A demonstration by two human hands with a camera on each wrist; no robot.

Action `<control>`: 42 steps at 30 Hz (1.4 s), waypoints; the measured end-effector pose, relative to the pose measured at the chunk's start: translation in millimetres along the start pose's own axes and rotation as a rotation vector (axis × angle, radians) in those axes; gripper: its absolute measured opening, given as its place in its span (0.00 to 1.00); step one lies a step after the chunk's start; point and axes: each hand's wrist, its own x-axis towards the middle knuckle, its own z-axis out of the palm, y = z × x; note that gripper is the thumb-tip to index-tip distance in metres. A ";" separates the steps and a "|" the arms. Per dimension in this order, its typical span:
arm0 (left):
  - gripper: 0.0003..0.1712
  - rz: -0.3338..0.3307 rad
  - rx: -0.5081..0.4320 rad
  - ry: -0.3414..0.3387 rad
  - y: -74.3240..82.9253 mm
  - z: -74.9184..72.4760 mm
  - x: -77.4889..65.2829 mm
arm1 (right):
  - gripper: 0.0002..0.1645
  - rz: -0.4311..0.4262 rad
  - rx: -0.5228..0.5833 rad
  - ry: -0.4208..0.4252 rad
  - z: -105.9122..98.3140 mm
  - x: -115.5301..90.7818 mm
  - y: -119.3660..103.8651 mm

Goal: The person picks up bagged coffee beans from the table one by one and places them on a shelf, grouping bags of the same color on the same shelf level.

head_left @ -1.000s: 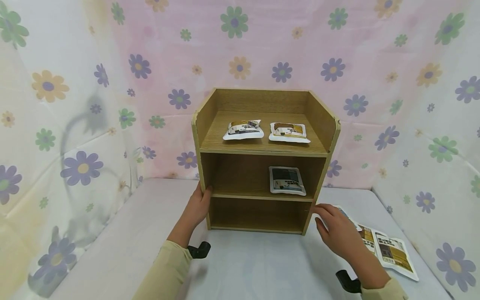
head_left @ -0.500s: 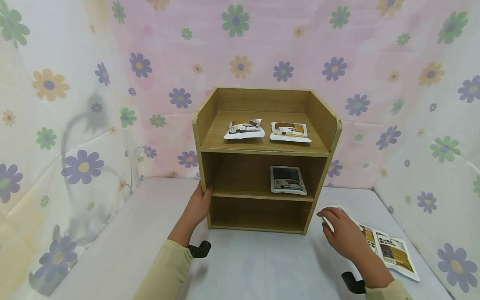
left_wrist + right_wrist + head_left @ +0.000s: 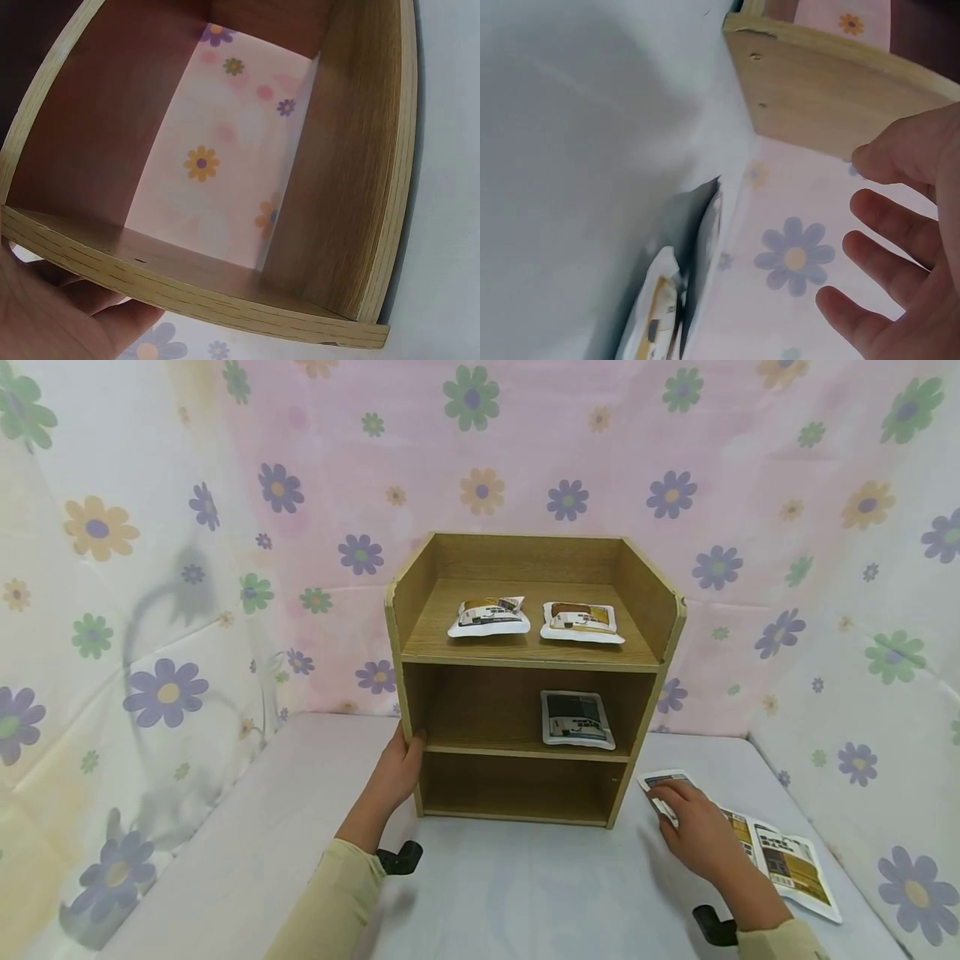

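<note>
A wooden shelf unit [image 3: 528,664] with three levels stands upright on the white surface. My left hand [image 3: 390,777] grips its left side panel, thumb at the front edge; in the left wrist view the fingers [image 3: 124,319] pass behind the panel. My right hand [image 3: 697,831] hovers, apart from the shelf, over several flat printed pouches at the right. One pouch [image 3: 663,775] is partly hidden beneath it; another pouch [image 3: 795,864] with yellow-brown print lies farther right. In the right wrist view the fingers [image 3: 889,262] are spread and hold nothing.
Two plump white-and-brown pouches, a left one [image 3: 489,618] and a right one [image 3: 581,623], lie on the top level. A dark-labelled pouch [image 3: 576,720] lies at the right of the middle level. Flower-printed cloth [image 3: 525,460] hangs behind and at both sides.
My right hand has come off the shelf's right side and moved right, over the pouches. The left hand keeps its grip on the shelf, which has not moved.
</note>
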 end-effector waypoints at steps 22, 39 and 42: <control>0.33 -0.007 -0.006 -0.012 0.7 -0.5 0.1 | 0.28 0.070 -0.040 -0.127 13.1 -3.8 30.6; 0.32 -0.012 -0.001 -0.010 1.8 -0.1 -0.2 | 0.32 0.132 -0.082 -0.254 12.5 -1.4 40.8; 0.32 -0.014 0.000 -0.010 1.6 0.1 0.0 | 0.32 0.148 -0.088 -0.276 12.0 -0.3 42.2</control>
